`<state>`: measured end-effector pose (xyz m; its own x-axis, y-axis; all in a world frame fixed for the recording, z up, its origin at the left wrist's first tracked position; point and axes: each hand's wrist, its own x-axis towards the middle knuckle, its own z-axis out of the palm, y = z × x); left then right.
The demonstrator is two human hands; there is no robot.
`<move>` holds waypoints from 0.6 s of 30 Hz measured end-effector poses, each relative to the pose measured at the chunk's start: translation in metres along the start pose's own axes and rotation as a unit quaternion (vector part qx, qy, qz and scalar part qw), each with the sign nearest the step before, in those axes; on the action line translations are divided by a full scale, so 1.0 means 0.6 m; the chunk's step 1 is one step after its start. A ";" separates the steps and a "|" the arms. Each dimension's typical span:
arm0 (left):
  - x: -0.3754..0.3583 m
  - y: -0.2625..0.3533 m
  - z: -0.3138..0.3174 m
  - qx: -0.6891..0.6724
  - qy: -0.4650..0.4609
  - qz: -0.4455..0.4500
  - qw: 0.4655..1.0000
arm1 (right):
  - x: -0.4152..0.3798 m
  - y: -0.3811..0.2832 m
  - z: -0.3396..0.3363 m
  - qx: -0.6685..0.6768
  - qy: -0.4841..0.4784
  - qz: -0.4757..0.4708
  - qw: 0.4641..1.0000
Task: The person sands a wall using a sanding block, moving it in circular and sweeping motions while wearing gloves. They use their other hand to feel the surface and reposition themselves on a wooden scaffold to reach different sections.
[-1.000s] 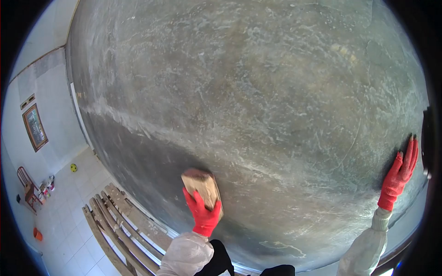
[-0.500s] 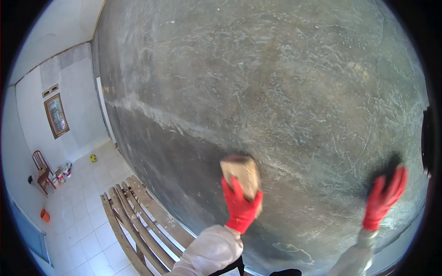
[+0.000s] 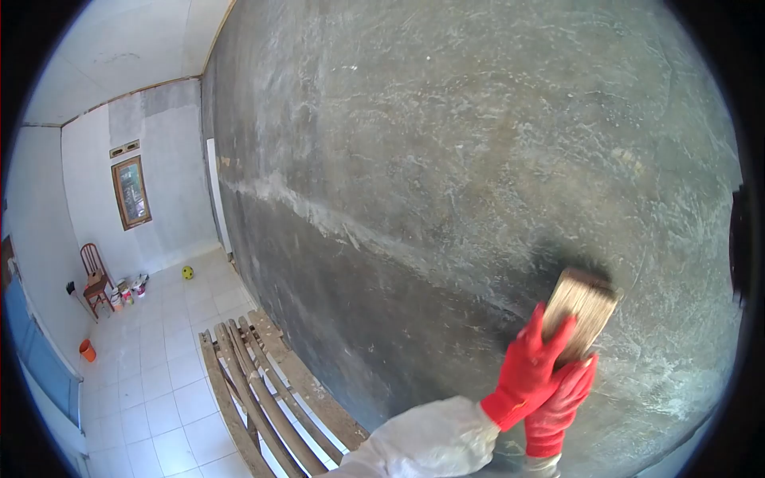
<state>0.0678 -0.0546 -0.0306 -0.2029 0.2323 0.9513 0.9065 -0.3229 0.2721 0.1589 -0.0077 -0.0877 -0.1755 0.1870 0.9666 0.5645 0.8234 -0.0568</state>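
A pale wooden block (image 3: 588,309) rests against, or very close to, the grey plastered wall (image 3: 446,159). My left hand (image 3: 530,374), in a red glove, grips it with fingers spread over its near face. Just below and partly behind, my right hand (image 3: 556,410), also red-gloved, has its fingers at the lower end of the block and appears to hold it too. Part of the right hand is hidden by the left. Light, dusty sleeves cover both arms.
Wooden poles and planks (image 3: 267,390) form a raised platform at lower left, above a white tiled floor (image 3: 171,398). Farther off are a chair (image 3: 96,279), several cans (image 3: 127,291), a yellow ball (image 3: 188,272), an orange bucket (image 3: 87,350) and a window (image 3: 131,192).
My left hand has carried the wooden block to the right along the wall. My right hand has come off the wall and moved left and down to meet it. The view has shifted right.
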 end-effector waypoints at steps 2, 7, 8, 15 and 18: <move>-0.063 -0.016 0.018 -0.059 -0.076 -0.028 0.995 | -0.035 -0.018 0.003 -0.050 -0.019 0.063 0.997; -0.110 0.019 0.004 -0.133 -0.164 -0.022 0.977 | -0.114 0.034 0.042 0.025 0.094 0.313 0.945; -0.085 0.029 -0.010 -0.175 -0.180 -0.040 0.967 | -0.061 0.016 0.011 0.078 0.151 0.316 0.934; 0.176 0.073 -0.025 -0.125 -0.031 0.134 0.983 | 0.244 0.096 -0.194 -0.160 0.158 0.089 0.970; 0.229 0.073 0.004 -0.138 -0.036 0.157 0.977 | 0.291 0.163 -0.228 -0.185 0.233 0.104 0.949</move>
<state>0.0806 -0.0346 0.1116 0.1044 0.1421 0.9843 0.7833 -0.6216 0.0067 0.2938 0.0321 0.1098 0.2974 -0.0034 0.9548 0.8080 0.5336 -0.2498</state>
